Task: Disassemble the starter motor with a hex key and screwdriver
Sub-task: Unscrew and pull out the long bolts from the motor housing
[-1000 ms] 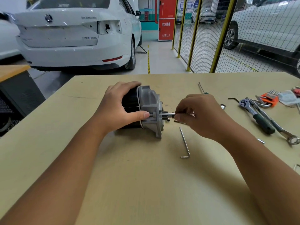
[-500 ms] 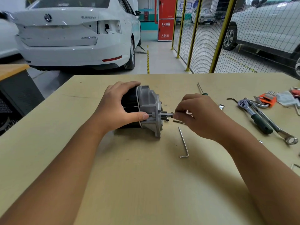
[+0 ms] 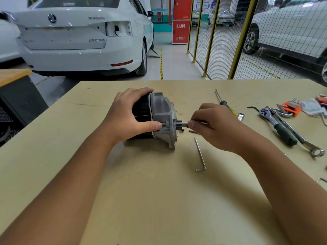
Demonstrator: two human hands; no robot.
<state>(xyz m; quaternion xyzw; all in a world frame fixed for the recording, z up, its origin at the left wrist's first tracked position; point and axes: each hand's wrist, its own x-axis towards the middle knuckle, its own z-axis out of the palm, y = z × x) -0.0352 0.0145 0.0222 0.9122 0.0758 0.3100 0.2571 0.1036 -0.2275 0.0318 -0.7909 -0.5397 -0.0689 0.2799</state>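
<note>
The starter motor [image 3: 155,119], a black cylinder capped by a grey cast-aluminium end housing, lies on its side on the pale wooden table [image 3: 159,200], its shaft end pointing right. The left hand [image 3: 131,115] wraps over the black body, fingers curled across the top and thumb pressed against the housing's near edge, holding it firmly. The right hand [image 3: 214,126], just right of the motor, pinches between thumb and fingertips the end of a thin long steel bolt [image 3: 178,123] that runs level out of the housing. Against the frames a second and half a second ago, both grips and the motor's place are unchanged; the right fingers sit at about the same spot on the bolt, and any turning of it cannot be told.

In front of the motor and to its right, a bent silver hex key [image 3: 200,154] lies loose on the table, as before. Behind the right hand a green-handled screwdriver [image 3: 224,103] lies with its tip pointing away. Well to the right of the motor lie a ratchet wrench with a dark green grip [image 3: 277,126], a steel ring spanner [image 3: 304,142], and an orange holder of hex keys [image 3: 292,107]. Beyond the table stands a white car [image 3: 79,38].
</note>
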